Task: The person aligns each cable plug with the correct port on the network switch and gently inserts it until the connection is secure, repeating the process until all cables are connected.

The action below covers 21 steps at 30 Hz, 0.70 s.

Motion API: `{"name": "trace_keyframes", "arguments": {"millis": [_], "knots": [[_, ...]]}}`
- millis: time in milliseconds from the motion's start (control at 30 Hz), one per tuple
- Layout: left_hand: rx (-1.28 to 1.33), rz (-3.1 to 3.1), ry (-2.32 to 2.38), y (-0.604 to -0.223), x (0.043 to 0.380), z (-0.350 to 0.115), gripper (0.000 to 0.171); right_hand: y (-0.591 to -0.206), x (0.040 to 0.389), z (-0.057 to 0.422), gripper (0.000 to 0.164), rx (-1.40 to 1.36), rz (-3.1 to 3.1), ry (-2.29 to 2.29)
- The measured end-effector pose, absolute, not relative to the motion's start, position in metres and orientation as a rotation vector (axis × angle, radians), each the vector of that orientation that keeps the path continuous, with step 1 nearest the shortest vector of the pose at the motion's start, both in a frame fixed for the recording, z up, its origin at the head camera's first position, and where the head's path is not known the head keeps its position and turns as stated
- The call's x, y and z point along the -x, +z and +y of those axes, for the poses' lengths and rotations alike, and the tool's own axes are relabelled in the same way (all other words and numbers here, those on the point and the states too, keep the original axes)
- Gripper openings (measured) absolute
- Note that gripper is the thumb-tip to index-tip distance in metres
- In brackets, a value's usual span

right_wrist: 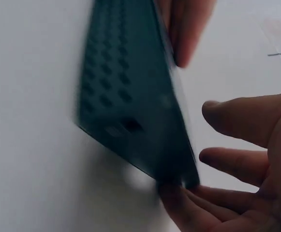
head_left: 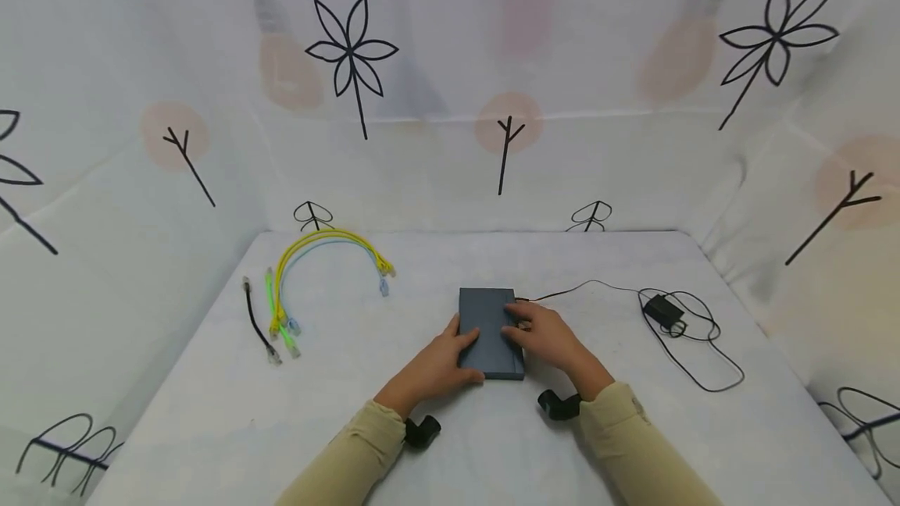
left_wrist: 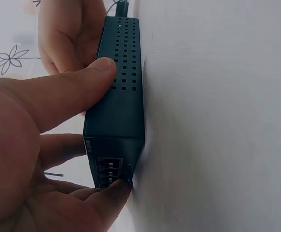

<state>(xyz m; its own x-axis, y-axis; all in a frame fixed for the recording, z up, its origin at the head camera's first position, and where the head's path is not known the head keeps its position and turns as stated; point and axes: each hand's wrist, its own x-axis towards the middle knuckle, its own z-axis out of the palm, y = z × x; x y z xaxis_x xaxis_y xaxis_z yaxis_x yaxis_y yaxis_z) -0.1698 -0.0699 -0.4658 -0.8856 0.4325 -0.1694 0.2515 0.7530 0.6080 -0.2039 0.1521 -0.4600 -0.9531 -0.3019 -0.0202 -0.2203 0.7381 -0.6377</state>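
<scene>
A flat dark blue-grey network switch (head_left: pixel 488 351) lies on the white table, with vent holes along its near side. My left hand (head_left: pixel 441 356) grips its near left corner. In the left wrist view the thumb (left_wrist: pixel 94 79) presses the vented side, and a fingertip touches the face with the Ethernet ports (left_wrist: pixel 110 166). My right hand (head_left: pixel 551 338) is at the right side, where a thin black power cable (head_left: pixel 562 291) runs in. In the right wrist view, one of its lower fingers touches the switch (right_wrist: pixel 145 106) edge, while the thumb stands apart; this view is blurred.
The cable leads to a black power adapter (head_left: pixel 663 311) with loose coils at right. At left lie yellow network cables (head_left: pixel 291 252), a light blue one (head_left: pixel 330 243), a short green one (head_left: pixel 270 291) and a short black one (head_left: pixel 254 318). Printed white cloth walls (head_left: pixel 436 170) surround the table.
</scene>
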Motion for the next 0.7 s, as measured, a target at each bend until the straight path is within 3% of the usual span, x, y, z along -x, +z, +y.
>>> {"name": "trace_keyframes", "arguments": {"millis": [700], "knots": [[-0.581,2.693,0.794,-0.462,0.172,-0.048,0.078,-0.46,0.189,0.165,0.055,0.367,2.746,-1.093]]}}
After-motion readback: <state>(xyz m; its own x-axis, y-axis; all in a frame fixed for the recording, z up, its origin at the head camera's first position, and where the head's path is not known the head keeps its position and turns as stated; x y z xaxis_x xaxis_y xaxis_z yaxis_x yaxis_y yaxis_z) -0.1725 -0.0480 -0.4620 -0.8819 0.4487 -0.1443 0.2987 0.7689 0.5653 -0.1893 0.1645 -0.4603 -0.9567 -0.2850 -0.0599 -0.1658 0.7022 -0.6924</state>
